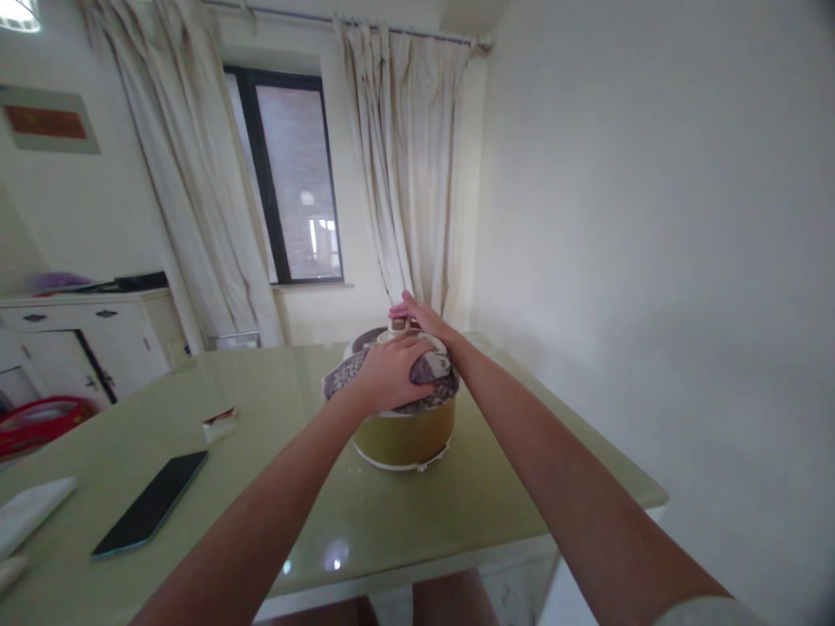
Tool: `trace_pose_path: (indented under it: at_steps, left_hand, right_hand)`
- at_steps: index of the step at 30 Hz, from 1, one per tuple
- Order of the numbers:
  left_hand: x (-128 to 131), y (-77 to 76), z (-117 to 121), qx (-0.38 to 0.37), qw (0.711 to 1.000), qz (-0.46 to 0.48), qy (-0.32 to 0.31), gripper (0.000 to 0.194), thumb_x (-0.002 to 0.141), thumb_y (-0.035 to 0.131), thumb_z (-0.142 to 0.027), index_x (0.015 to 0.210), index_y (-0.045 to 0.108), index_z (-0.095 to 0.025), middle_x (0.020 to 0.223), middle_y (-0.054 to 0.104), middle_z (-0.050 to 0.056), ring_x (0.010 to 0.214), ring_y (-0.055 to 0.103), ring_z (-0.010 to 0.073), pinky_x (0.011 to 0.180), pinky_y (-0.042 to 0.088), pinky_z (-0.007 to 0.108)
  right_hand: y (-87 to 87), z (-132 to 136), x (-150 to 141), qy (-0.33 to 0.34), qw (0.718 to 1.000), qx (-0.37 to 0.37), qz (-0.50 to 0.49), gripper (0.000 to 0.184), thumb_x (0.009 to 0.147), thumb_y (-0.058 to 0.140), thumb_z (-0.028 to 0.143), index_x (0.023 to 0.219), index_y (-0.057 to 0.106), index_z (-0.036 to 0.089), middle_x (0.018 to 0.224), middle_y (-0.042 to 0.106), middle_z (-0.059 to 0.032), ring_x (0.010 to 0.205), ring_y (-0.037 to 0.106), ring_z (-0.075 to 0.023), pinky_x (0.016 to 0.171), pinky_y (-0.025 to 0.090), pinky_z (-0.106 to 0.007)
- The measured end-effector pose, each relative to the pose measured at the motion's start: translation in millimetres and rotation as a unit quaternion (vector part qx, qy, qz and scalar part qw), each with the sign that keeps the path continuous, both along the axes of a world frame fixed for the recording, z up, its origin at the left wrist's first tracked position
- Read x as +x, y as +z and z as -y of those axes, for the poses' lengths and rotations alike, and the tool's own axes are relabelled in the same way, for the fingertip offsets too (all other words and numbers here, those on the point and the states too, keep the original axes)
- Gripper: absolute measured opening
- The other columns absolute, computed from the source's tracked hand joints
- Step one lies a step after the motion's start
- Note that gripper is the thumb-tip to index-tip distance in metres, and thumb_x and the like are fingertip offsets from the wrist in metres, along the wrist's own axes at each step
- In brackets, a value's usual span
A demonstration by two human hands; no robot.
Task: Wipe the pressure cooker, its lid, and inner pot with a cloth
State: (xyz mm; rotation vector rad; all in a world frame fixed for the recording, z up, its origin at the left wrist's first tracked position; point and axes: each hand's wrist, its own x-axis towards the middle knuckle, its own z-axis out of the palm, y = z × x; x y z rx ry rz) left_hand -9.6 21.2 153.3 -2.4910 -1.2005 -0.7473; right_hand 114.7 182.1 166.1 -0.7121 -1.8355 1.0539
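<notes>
A round cooker (pixel 405 435) with a yellow-green body and a pale lower rim stands on the table. Its lid carries a raised knob (pixel 398 324) in white and brown. Over the near part of the lid lies a grey patterned cloth (pixel 343 376). My left hand (pixel 395 374) presses on this cloth, some of it bunched between thumb and fingers. Behind it, my right hand (pixel 421 315) rests at the knob with its fingers stretched out, the wrist beside the cooker's right edge. The right palm's underside is hidden.
The glossy green table (pixel 293 522) reaches the wall on the right. To the left lie a dark phone (pixel 151 504), a small packet (pixel 220 424) and a white object (pixel 32 513). A white cabinet (pixel 123 339) and a red round item (pixel 45 422) are farther left.
</notes>
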Motion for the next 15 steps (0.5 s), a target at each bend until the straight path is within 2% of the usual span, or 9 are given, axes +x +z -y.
trace_pose_path:
  at_steps: [3,5,8,10,13,15]
  left_hand:
    - [-34.3,-9.2,-15.2,-0.009,0.993,0.093,-0.072,0.058,0.074,0.075,-0.038,0.129,0.068,-0.022,0.132,0.071,0.009,0.123,0.065,0.0312,0.112,0.047,0.045]
    - [-58.4,-15.2,-23.7,-0.035,0.976,0.195,-0.088,0.052,0.076,0.070,-0.037,0.125,0.069,-0.019,0.125,0.074,0.009,0.117,0.067,0.0298,0.110,0.049,0.045]
    - [-84.5,-18.0,-38.1,-0.089,0.932,0.347,-0.055,0.042,0.079,0.066,-0.040,0.113,0.072,-0.017,0.108,0.078,0.007,0.101,0.071,0.0272,0.100,0.055,0.043]
    - [-93.7,-15.5,-52.4,-0.119,0.904,0.410,-0.032,0.040,0.075,0.070,-0.042,0.105,0.074,-0.017,0.101,0.080,0.006,0.095,0.072,0.0275,0.097,0.057,0.044]
    - [-100.5,-11.3,-79.1,-0.163,0.864,0.476,-0.011,0.043,0.069,0.076,-0.045,0.102,0.076,-0.017,0.101,0.081,0.007,0.097,0.073,0.0295,0.098,0.057,0.047]
    - [-104.6,-13.8,-94.4,-0.183,0.832,0.524,0.016,0.046,0.069,0.077,-0.047,0.103,0.077,-0.016,0.102,0.081,0.008,0.099,0.073,0.0301,0.098,0.057,0.047]
  right_hand:
    - [0.2,5.4,2.6,-0.007,0.999,0.033,0.020,0.084,0.088,0.041,0.093,0.096,0.078,0.018,0.115,0.077,-0.0159,0.111,0.072,-0.0273,0.103,0.052,-0.043]
    - [1.6,11.7,3.2,-0.014,0.997,0.068,0.034,0.084,0.088,0.040,0.093,0.098,0.079,0.019,0.114,0.077,-0.0132,0.112,0.071,-0.0275,0.106,0.049,-0.043]
    - [4.6,20.6,2.3,-0.046,0.990,0.108,0.078,0.086,0.088,0.037,0.094,0.102,0.078,0.019,0.113,0.077,-0.0102,0.116,0.067,-0.0290,0.109,0.044,-0.042]
    - [5.7,24.2,1.2,-0.063,0.982,0.132,0.117,0.086,0.088,0.035,0.094,0.101,0.076,0.020,0.110,0.076,-0.0091,0.114,0.066,-0.0293,0.107,0.043,-0.041]
    - [4.3,26.2,0.2,-0.073,0.973,0.162,0.150,0.081,0.092,0.033,0.091,0.096,0.072,0.020,0.103,0.074,-0.0072,0.106,0.066,-0.0266,0.100,0.045,-0.037]
    - [2.2,27.0,0.4,-0.077,0.972,0.166,0.145,0.074,0.095,0.034,0.087,0.098,0.070,0.021,0.102,0.073,-0.0059,0.104,0.066,-0.0241,0.098,0.045,-0.035]
